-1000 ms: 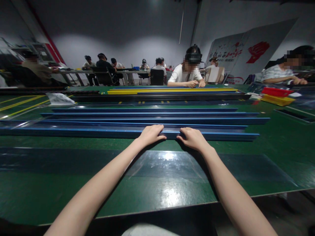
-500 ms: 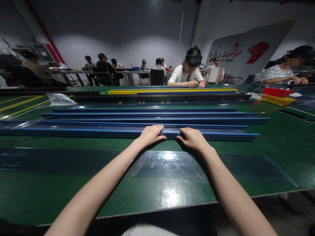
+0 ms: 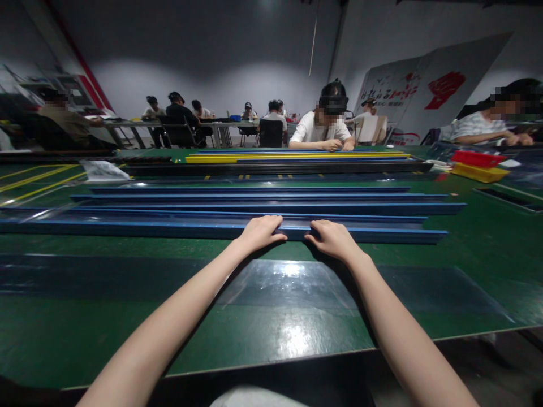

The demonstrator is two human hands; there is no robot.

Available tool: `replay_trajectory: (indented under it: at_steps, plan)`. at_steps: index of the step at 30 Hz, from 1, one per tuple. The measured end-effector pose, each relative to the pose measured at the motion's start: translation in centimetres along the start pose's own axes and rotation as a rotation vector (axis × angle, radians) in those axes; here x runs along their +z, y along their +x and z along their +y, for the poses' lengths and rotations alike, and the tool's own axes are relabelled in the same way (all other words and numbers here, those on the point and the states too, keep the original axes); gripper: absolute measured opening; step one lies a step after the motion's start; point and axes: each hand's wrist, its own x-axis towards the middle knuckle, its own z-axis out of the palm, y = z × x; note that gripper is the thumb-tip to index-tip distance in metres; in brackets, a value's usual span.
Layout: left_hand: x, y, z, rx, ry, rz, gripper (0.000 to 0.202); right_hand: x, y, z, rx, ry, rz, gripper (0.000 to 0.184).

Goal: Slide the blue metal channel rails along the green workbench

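A long blue channel strip with raised edges lies across the green table. My left hand grips its near edge around the middle, thumb on the near side and fingers curled over the top. A short way to the right, my right hand closes on the same edge in the same manner. Between the hands a bit of the strip shows. Nearer to me, a clear plastic sheet lies flat under my forearms. Just beyond the held strip rest more blue strips, parallel to it.
Farther back lie a black strip and yellow strips. A red tray and a yellow tray stand at right, near a dark flat panel. A person works across the table.
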Motion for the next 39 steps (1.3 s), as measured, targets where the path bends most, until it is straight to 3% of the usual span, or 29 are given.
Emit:
replay_trajectory:
  at_steps: [39]
  plan:
    - [0.04,-0.01,-0.03,0.003,0.008,0.000,0.030,0.05,0.05,-0.01,-0.003,0.004,0.001,0.024]
